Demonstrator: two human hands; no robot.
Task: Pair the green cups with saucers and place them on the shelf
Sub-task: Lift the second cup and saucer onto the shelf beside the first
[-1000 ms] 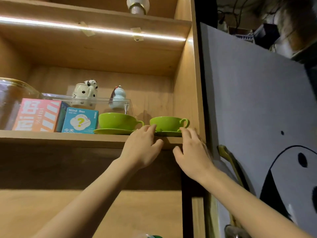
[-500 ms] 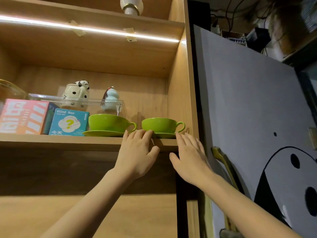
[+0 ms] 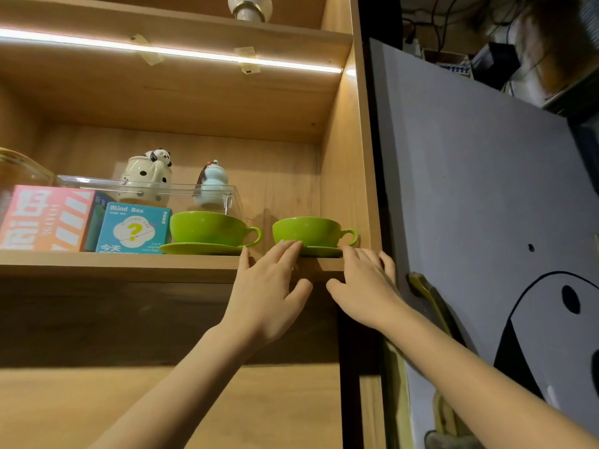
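Cup (image 3: 306, 231) handle rightward, hands (image 3: 269, 286) below.

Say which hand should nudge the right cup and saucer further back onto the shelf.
Left, probably. The left hand has fingertips already against the right cup; the right hand sits beside the saucer, crowded by the cabinet wall.

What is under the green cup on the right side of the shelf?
A green saucer lies under the right cup, on the shelf. Only its front middle shows: the left hand and right hand cover its edges.
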